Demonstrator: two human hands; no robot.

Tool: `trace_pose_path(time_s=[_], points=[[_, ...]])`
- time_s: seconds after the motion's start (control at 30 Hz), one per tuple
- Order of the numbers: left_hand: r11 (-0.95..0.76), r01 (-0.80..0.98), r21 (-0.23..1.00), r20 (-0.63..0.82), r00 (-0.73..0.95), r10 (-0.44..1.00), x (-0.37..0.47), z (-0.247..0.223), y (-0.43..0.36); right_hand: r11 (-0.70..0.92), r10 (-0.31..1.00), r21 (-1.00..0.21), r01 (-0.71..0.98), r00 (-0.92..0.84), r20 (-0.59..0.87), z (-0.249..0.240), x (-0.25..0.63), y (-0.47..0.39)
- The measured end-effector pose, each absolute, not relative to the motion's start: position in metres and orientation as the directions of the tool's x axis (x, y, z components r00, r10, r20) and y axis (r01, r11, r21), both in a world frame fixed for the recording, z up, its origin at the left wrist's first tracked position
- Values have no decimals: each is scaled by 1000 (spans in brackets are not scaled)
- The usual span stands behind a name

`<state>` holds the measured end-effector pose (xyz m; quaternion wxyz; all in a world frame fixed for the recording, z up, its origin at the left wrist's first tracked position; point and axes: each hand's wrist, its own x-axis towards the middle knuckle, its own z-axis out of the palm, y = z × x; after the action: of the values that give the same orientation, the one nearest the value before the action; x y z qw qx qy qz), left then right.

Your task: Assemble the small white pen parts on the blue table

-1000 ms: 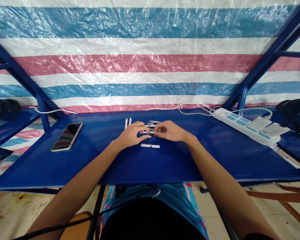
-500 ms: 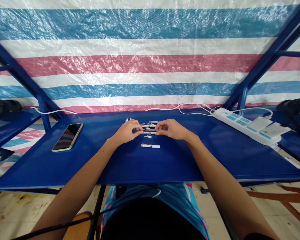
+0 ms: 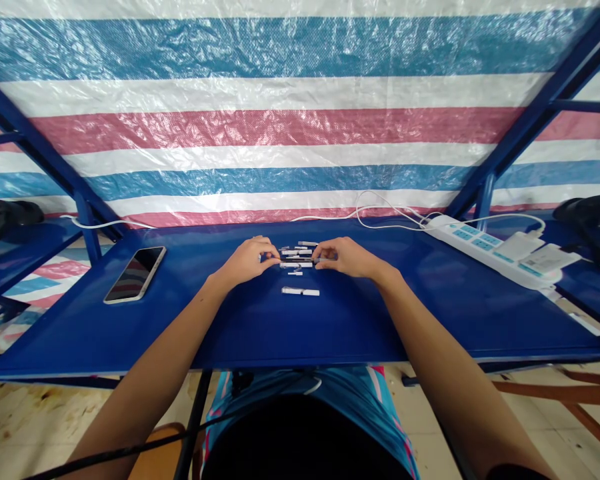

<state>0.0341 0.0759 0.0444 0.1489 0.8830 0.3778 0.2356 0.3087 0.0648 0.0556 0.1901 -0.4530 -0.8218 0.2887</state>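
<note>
The left hand [image 3: 246,261] had slid a bit left. White pen bits [image 3: 296,265] lay on the blue table [image 3: 300,333] between it and the right hand [image 3: 347,257]. Fingers were bent; I could not tell if they pinched anything. One pen [image 3: 301,291] lay nearer. The phone [image 3: 135,275] sat left, the power strip [image 3: 490,251] right, well clear.

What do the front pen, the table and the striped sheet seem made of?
Pen: probably plastic, smooth white with a clear-looking end. Table: perhaps painted metal, judging by its even, glossy blue; wood isn't ruled out. Sheet: likely woven plastic, shiny, with crinkled highlights and a fine weave.
</note>
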Motion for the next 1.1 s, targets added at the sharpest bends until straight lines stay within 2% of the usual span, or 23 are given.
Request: trace_pose_path(time_s=[0.37, 0.9, 1.1], points=[[-663, 612, 432, 279, 608, 743, 24, 49, 82, 456, 830, -612, 646, -557, 30, 53, 310, 66], [-649, 558, 517, 293, 598, 746, 18, 57, 79, 437, 842, -589, 680, -539, 3, 56, 309, 64], [-695, 499, 517, 255, 686, 682, 30, 49, 73, 452, 838, -572, 685, -546, 8, 55, 309, 66]])
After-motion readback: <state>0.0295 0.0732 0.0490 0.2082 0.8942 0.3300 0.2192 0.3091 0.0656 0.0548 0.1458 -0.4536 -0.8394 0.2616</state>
